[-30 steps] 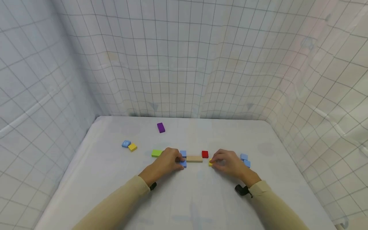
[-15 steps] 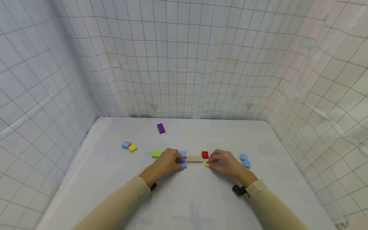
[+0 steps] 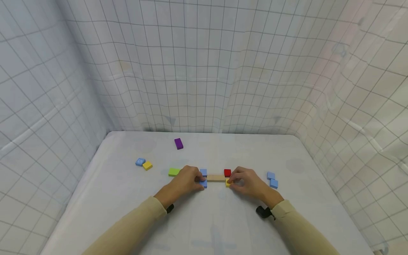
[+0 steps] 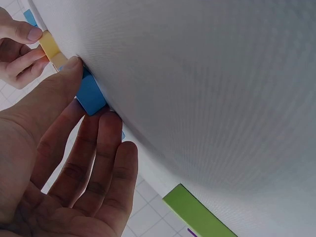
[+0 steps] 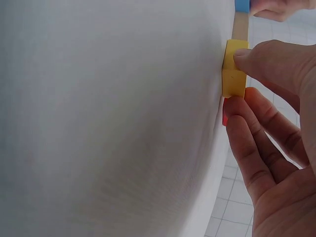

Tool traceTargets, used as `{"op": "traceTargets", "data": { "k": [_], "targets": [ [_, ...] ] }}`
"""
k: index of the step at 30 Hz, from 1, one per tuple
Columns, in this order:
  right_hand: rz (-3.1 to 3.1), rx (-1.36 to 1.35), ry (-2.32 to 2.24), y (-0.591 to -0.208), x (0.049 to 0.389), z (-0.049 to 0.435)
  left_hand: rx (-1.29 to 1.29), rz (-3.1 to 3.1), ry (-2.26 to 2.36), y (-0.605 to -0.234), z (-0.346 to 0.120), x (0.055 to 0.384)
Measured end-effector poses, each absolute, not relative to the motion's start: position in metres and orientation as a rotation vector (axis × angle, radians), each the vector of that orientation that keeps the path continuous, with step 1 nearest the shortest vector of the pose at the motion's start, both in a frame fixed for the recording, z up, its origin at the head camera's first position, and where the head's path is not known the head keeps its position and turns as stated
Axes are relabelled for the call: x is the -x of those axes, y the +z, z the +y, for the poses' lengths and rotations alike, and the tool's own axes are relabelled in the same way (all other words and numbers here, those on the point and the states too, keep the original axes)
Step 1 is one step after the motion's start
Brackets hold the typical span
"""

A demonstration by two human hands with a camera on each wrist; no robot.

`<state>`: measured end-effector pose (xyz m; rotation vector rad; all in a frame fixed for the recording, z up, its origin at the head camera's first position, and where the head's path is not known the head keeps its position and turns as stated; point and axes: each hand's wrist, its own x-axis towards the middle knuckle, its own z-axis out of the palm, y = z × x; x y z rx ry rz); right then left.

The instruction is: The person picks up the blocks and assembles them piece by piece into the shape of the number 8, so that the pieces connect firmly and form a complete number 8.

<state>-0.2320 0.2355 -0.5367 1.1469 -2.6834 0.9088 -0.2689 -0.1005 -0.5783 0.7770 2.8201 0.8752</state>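
On the white table (image 3: 210, 219) a tan block (image 3: 215, 178) lies crosswise between my hands. My left hand (image 3: 200, 181) pinches a blue block (image 3: 204, 183) at the tan block's left end, just in front of another blue block (image 3: 203, 172). In the left wrist view the thumb (image 4: 61, 81) and fingers grip that blue block (image 4: 91, 96). My right hand (image 3: 232, 181) pinches a small yellow block (image 3: 227, 182) against the tan block's right end, in front of a red block (image 3: 227, 173). The right wrist view shows the yellow block (image 5: 234, 74) between thumb and fingers.
A green block (image 3: 173, 172) lies left of my left hand. Two blue blocks (image 3: 272, 179) sit to the right. A blue and a yellow block (image 3: 143, 163) lie at the far left, a purple block (image 3: 179, 143) near the back. Gridded cloth walls (image 3: 204, 71) surround the table.
My right hand has slid the yellow block leftward, up to the tan block's right end below the red block. The left hand has stayed on its blue block.
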Motion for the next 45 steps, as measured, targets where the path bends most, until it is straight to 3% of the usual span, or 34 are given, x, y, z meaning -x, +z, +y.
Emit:
{"op": "traceTargets", "data": {
  "k": [45],
  "targets": [
    [-2.666,-1.183,0.909,-0.536,0.230,0.234,-0.756,2.830,0.878,-0.562,-0.097,0.258]
  ]
}}
